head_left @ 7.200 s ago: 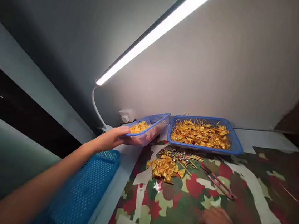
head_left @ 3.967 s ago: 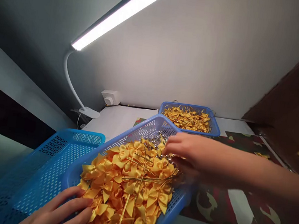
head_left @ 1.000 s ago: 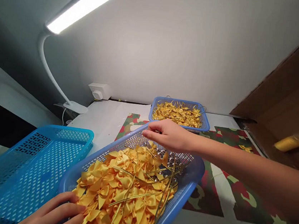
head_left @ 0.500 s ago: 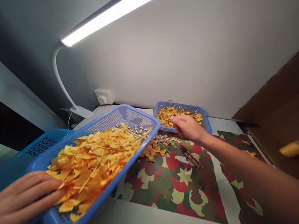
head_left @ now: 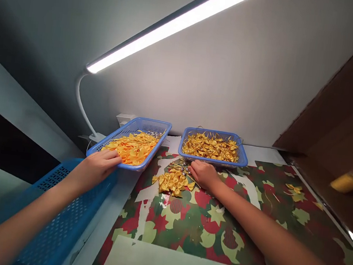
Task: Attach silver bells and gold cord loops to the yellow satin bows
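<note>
My left hand [head_left: 101,164] grips the near rim of a blue plastic basket [head_left: 158,149] on the left, fingers closed over its edge. Yellow folded fabric pieces [head_left: 134,149] fill this basket, with thin gold stems and silver beads at its far end. My right hand [head_left: 204,174] is lowered to the table with curled fingers, beside a small bunch of silver-beaded gold stems [head_left: 182,167]. What it pinches, if anything, is hidden. Just left of it lies a pile of yellow bow-shaped pieces [head_left: 173,182].
A second blue basket [head_left: 213,160] full of gold bow pieces stands against the wall. A larger blue crate [head_left: 60,225] sits lower left. A lit lamp [head_left: 175,28] hangs overhead. Camouflage-patterned sheeting [head_left: 191,223] covers the table; cardboard [head_left: 341,113] rises at right.
The left basket has moved away from me, down onto the table's far left, with my left hand at its rim. My right hand has dropped from the back basket to the beaded stems.
</note>
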`<state>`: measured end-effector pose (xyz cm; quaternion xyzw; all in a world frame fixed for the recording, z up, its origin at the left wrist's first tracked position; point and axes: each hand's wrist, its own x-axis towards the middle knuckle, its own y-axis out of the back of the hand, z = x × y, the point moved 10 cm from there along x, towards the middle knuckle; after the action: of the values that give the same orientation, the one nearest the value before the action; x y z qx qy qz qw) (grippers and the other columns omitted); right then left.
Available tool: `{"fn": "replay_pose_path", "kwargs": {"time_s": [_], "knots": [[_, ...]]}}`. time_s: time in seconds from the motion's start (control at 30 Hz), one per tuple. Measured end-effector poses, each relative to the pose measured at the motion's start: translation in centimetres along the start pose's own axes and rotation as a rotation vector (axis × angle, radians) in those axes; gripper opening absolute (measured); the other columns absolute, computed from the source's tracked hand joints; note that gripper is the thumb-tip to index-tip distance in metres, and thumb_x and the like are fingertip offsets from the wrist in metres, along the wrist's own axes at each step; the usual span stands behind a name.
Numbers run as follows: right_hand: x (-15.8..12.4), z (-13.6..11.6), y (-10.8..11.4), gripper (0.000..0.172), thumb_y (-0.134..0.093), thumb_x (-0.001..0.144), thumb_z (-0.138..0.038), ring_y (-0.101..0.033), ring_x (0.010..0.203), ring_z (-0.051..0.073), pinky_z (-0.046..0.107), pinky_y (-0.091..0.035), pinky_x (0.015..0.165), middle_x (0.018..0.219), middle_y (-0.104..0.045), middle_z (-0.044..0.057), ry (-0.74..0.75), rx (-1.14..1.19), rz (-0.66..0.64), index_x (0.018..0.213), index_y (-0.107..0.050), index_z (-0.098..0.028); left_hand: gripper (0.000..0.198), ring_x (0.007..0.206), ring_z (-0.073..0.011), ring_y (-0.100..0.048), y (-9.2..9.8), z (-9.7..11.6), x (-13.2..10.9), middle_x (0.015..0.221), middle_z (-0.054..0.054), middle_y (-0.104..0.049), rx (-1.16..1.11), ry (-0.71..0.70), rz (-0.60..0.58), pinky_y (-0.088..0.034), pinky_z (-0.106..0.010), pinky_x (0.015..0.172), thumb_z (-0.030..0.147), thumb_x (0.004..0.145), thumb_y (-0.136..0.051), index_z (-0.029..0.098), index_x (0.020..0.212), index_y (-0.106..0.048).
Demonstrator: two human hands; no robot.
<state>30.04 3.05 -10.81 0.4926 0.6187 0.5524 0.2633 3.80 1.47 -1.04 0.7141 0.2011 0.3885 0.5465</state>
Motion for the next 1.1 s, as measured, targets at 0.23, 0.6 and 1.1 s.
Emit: {"fn": "replay_pose_path", "kwargs": {"time_s": [0.23, 0.6, 1.1], "knots": [[-2.0, 0.6, 2.6, 0.025, -0.038, 0.099, -0.024, -0.059, 0.091, 0.019, 0.028, -0.042, 0.081, 0.094, -0.066, 0.010, 0.020, 0.157, 0.121, 0.094, -0.060, -0.015, 0.029, 0.078, -0.0184, -0.059, -2.5, 0.4, 2.2, 0.081, -0.006, -0.063, -0.022, -0.052, -0.114, -0.045, -0.026, 0.068, 0.022, 0.091, -0.036, 0.020, 0.078, -0.062], [-9.8, 6.1, 6.6, 0.015, -0.048, 0.092, -0.023, -0.059, 0.087, 0.023, 0.037, -0.046, 0.081, 0.090, -0.066, 0.008, -0.154, 0.238, 0.145, 0.083, -0.059, -0.018, 0.013, 0.086, -0.0224, -0.062, -6.8, -0.3, 3.3, 0.088, -0.007, -0.067, 0.057, 0.024, -0.298, -0.044, -0.030, 0.070, 0.019, 0.080, -0.050, 0.020, 0.079, -0.063], [-7.9, -0.9, 3.1, 0.005, -0.062, 0.088, -0.021, -0.056, 0.094, 0.023, 0.037, -0.046, 0.081, 0.098, -0.067, 0.006, -0.023, 0.135, 0.084, 0.092, -0.065, -0.020, 0.016, 0.095, -0.0256, -0.057, -4.3, 12.9, 3.3, 0.107, -0.009, -0.063, -0.157, -0.187, -0.240, -0.045, -0.040, 0.081, 0.028, 0.089, -0.051, 0.020, 0.095, -0.064]]}}
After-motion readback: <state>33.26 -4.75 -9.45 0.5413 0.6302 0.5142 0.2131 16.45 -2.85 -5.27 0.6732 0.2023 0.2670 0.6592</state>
